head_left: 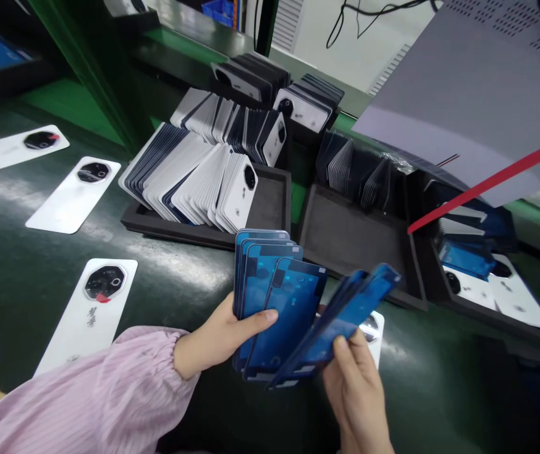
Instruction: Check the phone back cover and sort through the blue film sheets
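Fan of blue-film phone back covers (270,296) gripped by left hand (223,337) above dark green table (180,277). Tilted blue covers (346,315) pinched in right hand (358,384) — edges overlapping fan. Black tray (274,195) of white covers just behind; open table at left.

The person's left arm wears a loose pale-pink sleeve (94,394) of finely ribbed, pleated-looking cloth with thin lengthwise lines; it gathers into a puffed, elasticated cuff at the wrist; the left hand (217,340) is bare, with no glove or ring showing; the right hand (358,388) is likewise bare, its wrist uncovered to the frame's edge.
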A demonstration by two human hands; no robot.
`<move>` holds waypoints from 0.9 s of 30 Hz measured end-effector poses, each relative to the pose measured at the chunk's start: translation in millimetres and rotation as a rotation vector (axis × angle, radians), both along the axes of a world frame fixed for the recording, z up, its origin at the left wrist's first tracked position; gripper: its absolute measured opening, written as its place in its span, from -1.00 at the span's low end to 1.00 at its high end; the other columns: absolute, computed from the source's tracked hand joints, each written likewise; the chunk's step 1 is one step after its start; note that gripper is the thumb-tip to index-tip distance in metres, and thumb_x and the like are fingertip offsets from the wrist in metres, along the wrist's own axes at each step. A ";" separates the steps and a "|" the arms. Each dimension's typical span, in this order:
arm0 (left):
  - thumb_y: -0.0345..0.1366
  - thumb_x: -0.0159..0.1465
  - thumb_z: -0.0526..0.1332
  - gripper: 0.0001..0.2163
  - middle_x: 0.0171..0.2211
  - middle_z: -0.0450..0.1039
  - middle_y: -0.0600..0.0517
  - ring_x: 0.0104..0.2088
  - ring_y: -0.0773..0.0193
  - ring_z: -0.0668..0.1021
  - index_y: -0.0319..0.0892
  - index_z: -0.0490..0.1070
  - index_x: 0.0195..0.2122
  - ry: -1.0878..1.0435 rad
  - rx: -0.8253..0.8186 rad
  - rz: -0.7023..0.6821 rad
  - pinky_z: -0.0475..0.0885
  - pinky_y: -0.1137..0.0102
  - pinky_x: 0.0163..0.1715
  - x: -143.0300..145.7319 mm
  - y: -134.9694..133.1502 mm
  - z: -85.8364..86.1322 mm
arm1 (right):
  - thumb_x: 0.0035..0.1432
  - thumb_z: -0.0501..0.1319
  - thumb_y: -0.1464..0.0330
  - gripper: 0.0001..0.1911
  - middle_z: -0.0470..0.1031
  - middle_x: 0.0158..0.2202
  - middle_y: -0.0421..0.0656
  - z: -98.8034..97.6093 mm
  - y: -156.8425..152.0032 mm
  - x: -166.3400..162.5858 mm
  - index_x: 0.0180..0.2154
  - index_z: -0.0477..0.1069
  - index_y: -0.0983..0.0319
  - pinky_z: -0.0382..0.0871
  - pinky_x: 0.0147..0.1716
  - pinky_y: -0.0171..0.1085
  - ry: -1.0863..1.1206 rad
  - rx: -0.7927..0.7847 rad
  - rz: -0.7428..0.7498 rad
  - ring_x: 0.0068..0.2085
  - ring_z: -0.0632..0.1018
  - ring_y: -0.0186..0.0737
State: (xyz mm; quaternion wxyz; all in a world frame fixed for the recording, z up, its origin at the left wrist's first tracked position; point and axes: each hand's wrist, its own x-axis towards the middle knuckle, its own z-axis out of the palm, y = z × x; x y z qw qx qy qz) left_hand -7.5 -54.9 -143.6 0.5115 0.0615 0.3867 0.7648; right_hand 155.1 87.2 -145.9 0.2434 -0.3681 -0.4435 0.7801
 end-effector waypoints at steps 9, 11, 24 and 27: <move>-0.05 0.18 0.50 -0.56 -0.04 0.71 -0.11 -0.01 -0.14 0.70 -0.17 0.66 0.01 -0.151 0.014 -0.054 0.65 0.17 -0.06 -1.9 -5.1 -4.0 | 0.18 0.48 0.23 -0.82 0.62 -0.32 -0.30 9.9 24.5 5.8 -0.15 0.63 0.02 0.50 -0.30 -0.44 0.069 0.051 -0.217 -0.30 0.59 -0.37; -0.10 0.20 0.51 -0.60 -0.09 0.73 -0.04 -0.05 -0.04 0.71 -0.13 0.65 0.02 -0.147 -0.017 -0.017 0.66 0.27 -0.10 -3.2 -5.9 -2.8 | 0.14 0.50 0.25 -0.81 0.51 -0.37 -0.31 14.0 34.2 9.4 -0.19 0.61 0.02 0.43 -0.45 -0.48 0.119 0.022 -0.222 -0.39 0.52 -0.39; 0.01 0.17 0.55 -0.56 -0.15 0.72 -0.02 -0.11 0.08 0.71 -0.14 0.64 -0.04 -0.024 -0.075 0.019 0.62 0.23 -0.04 3.0 -4.0 -6.3 | 0.21 0.47 0.24 -0.74 0.65 -0.25 -0.19 -4.7 -6.7 -2.0 -0.05 0.65 0.07 0.53 -0.17 -0.30 -0.049 0.039 0.126 -0.25 0.60 -0.26; 0.06 0.18 0.50 -0.51 -0.16 0.71 -0.08 -0.16 0.03 0.72 -0.22 0.60 -0.04 -0.036 -0.113 0.011 0.63 0.07 -0.07 4.4 -6.5 -12.2 | 0.22 0.46 0.19 -0.77 0.68 -0.20 -0.25 -2.0 4.6 0.5 -0.07 0.65 0.02 0.54 -0.13 -0.37 -0.037 0.072 0.002 -0.21 0.62 -0.31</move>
